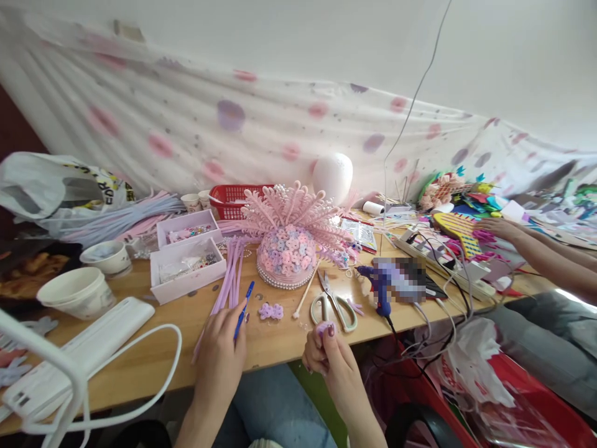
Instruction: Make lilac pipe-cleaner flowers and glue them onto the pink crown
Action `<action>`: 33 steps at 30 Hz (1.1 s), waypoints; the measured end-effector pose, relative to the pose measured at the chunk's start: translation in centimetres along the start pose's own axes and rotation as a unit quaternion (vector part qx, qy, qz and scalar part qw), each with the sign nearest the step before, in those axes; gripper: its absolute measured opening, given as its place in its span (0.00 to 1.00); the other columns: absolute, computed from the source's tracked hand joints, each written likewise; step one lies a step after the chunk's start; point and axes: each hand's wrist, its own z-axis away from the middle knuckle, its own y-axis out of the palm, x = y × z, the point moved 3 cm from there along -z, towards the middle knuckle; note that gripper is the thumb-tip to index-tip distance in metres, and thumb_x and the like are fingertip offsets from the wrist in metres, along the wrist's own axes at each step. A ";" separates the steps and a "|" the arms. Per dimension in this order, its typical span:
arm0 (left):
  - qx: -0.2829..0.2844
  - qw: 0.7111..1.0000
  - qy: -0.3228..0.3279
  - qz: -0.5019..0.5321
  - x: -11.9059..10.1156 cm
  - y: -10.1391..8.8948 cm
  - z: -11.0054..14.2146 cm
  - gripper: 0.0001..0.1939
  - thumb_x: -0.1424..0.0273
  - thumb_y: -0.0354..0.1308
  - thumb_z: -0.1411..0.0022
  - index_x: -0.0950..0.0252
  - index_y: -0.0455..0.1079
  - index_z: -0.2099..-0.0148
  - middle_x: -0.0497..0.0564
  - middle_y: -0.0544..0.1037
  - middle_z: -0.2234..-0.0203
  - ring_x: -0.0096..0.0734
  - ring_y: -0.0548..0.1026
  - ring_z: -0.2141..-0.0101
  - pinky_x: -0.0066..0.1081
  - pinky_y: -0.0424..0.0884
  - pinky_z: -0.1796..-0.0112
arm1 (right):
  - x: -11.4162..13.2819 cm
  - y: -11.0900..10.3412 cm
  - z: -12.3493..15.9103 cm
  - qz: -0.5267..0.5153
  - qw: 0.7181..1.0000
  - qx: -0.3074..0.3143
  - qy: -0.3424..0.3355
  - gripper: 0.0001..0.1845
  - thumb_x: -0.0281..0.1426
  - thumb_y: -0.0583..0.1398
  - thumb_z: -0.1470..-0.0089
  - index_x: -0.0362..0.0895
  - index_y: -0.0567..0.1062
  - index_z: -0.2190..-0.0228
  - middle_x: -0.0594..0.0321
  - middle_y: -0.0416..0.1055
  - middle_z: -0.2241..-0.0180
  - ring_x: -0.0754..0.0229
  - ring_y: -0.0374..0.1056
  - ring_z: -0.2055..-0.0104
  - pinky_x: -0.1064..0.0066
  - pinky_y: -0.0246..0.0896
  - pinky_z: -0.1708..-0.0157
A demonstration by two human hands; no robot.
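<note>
My left hand (218, 348) is closed around a blue pen (243, 311) that points up and away over the table's front edge. Pinched between the thumb and fingers of my right hand (334, 361) is a small purple fuzzy piece (325, 327), mostly hidden. Between the hands, small purple fuzzy flowers (271, 311) lie on the wood. Behind them stands a dome covered in pink and lilac flowers (286, 256), with a pearl rim and pink feathery plumes (291, 214). Scissors (332, 300) lie open just beyond my right hand. Purple pipe cleaners (232, 270) extend beyond my left hand.
White boxes of beads (189, 277), paper cups (77, 292) and a white power strip (79, 351) with a looping cable are at left. On the right are a blue glue gun (380, 289), a socket strip (443, 261), cables and a co-worker's arms (536, 242).
</note>
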 end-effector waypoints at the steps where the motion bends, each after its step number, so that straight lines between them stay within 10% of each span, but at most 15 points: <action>1: 0.002 0.999 0.009 -0.043 0.0 0.5 -0.2 0.21 0.72 0.48 0.34 0.66 0.77 0.46 0.63 0.80 0.59 0.53 0.76 0.55 0.54 0.73 0.52 | -0.1 0.2 0.1 -0.008 1.000 0.011 0.001 0.29 0.57 0.58 0.41 0.46 0.63 0.76 0.76 0.47 0.80 0.69 0.41 0.81 0.72 0.49 0.77; 4: 0.034 0.997 0.032 -0.064 -1.0 1.0 -0.2 0.22 0.73 0.53 0.36 0.65 0.73 0.41 0.65 0.75 0.49 0.59 0.72 0.48 0.59 0.68 0.48 | -0.2 0.8 0.2 -0.036 0.999 0.031 0.008 0.28 0.56 0.59 0.41 0.46 0.63 0.76 0.77 0.47 0.81 0.70 0.40 0.82 0.73 0.48 0.78; 9: 0.245 0.938 0.002 0.246 -5.2 -0.2 0.6 0.18 0.64 0.55 0.31 0.54 0.73 0.41 0.56 0.76 0.46 0.44 0.73 0.45 0.43 0.69 0.43 | -0.5 2.0 0.4 -0.100 0.989 0.078 0.074 0.30 0.58 0.60 0.45 0.47 0.61 0.77 0.79 0.46 0.84 0.71 0.37 0.84 0.73 0.46 0.80; 22: 0.277 0.787 -0.127 0.536 -6.2 0.7 0.9 0.09 0.63 0.71 0.44 0.62 0.82 0.63 0.53 0.76 0.61 0.35 0.75 0.61 0.31 0.71 0.57 | -1.1 2.8 1.7 -0.063 0.974 0.175 0.130 0.32 0.62 0.60 0.48 0.49 0.60 0.80 0.76 0.49 0.86 0.69 0.42 0.84 0.71 0.44 0.80; 33: 0.278 0.817 -0.154 0.481 -6.2 -0.5 0.5 0.12 0.60 0.69 0.44 0.64 0.79 0.69 0.53 0.76 0.65 0.37 0.75 0.60 0.33 0.68 0.54 | 0.8 0.3 0.9 0.008 0.992 0.075 0.106 0.27 0.56 0.62 0.44 0.43 0.77 0.67 0.68 0.67 0.80 0.65 0.57 0.80 0.71 0.53 0.76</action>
